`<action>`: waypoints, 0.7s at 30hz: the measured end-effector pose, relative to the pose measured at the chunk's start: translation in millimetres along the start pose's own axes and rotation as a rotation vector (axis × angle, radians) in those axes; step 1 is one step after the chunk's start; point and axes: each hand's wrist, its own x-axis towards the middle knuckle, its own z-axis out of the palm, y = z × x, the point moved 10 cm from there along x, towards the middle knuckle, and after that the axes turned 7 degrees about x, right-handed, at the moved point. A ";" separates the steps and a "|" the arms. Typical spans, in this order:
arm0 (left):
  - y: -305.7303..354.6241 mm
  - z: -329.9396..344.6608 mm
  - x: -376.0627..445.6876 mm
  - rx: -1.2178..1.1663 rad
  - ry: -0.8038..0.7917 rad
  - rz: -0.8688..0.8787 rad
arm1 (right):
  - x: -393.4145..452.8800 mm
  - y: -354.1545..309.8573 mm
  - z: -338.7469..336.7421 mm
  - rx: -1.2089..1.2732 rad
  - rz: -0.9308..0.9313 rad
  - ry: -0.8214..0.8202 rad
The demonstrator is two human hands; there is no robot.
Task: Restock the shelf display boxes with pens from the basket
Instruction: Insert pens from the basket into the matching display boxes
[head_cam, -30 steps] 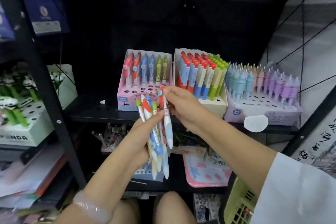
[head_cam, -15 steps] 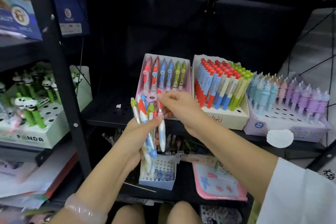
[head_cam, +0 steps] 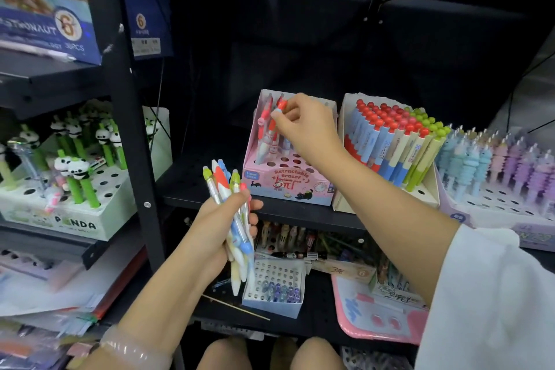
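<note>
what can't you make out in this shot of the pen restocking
- Basket: not in the head view, cut off by the frame edge.
- Back rows of the pink display box: hidden by the right hand.
- Whether the red pen is seated in a hole: tip not visible.
- Bundle of pens count: left hand covers some.

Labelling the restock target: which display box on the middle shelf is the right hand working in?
The pink "Retractable eraser" box, leftmost on that shelf. The right hand pinches a red pen over it.
</note>
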 end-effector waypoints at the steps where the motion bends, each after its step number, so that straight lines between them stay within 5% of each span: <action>1: 0.1 0.9 -0.2 0.006 0.001 -0.001 | 0.7 -1.3 4.6 -0.051 -0.004 -0.032; 9: 2.6 12.3 -9.3 0.061 0.006 0.008 | -0.5 2.6 38.8 -0.164 0.085 -0.254; 13: 7.8 9.2 -12.4 0.078 0.032 0.034 | -14.3 11.5 32.5 -0.246 0.098 -0.174; 17: 12.1 9.2 -13.1 0.066 0.024 0.065 | -51.3 1.5 48.2 -0.010 0.001 -0.340; 21: 14.2 20.3 -13.3 0.063 -0.015 0.077 | -69.6 1.5 61.0 0.289 0.136 -0.540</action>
